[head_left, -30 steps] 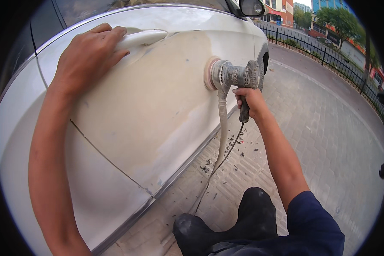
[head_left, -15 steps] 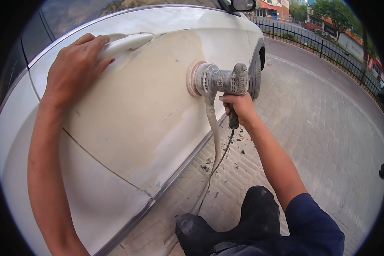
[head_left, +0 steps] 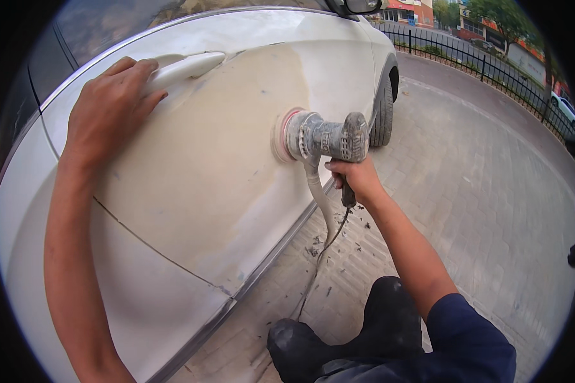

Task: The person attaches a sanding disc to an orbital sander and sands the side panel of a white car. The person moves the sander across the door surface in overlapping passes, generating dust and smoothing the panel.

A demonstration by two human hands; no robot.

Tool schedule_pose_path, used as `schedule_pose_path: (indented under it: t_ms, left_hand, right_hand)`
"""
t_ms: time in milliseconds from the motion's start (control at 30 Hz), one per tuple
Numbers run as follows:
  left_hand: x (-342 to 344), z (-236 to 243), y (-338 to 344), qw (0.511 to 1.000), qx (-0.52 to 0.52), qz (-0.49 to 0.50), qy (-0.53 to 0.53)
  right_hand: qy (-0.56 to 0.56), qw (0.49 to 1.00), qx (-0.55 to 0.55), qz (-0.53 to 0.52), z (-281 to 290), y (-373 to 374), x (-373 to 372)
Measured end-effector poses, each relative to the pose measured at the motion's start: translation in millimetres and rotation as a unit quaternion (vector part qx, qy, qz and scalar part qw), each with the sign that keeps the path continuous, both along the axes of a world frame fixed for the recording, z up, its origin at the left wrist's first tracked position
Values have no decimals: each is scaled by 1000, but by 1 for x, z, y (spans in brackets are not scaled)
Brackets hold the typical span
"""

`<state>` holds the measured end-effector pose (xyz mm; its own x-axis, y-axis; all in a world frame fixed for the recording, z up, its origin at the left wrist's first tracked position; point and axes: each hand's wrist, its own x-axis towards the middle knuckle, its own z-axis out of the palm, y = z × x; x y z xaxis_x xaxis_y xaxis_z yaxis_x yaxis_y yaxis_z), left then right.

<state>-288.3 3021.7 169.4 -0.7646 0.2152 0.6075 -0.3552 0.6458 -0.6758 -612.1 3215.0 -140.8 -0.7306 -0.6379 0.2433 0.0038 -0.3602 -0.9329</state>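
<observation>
Grey sander (head_left: 326, 136) slides lower, shifting work down the beige patch (head_left: 198, 153); right hand (head_left: 358, 178) grips it, left hand (head_left: 112, 105) the door handle (head_left: 190, 68).

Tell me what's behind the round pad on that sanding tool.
The tan patch on the white car door shows along the left and upper edges of the pad. The spot directly behind is covered, so I can't tell its condition.

The sander (head_left: 326, 136) is right of the door handle (head_left: 188, 69).
</observation>
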Motion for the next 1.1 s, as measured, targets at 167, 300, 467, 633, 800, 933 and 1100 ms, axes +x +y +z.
schedule_pose_path:
  t_ms: [167,300,467,633,800,933,1100]
  left_hand:
    - [1,0,1,1000,10,-6,3]
    - [1,0,1,1000,-4,-4,1]
    - [1,1,1,1000,-6,3,-3]
    - [1,1,-1,1000,3,-6,-5]
    - [1,-1,0,1000,9,2,3]
    - [1,0,3,1000,3,8,0]
    - [1,0,2,1000,-5,-1,1]
  right_hand:
    - [-24,1000,-9,17,30,-4,-35]
    - [-10,1000,-24,17,-1,0,0]
    - [11,1000,6,11,-16,1,13]
    - [-15,1000,-11,7,31,-6,-36]
    - [-15,1000,9,11,12,0,-14]
    - [-18,999,25,8,-27,4,23]
    - [-14,1000,0,5,-8,1,-7]
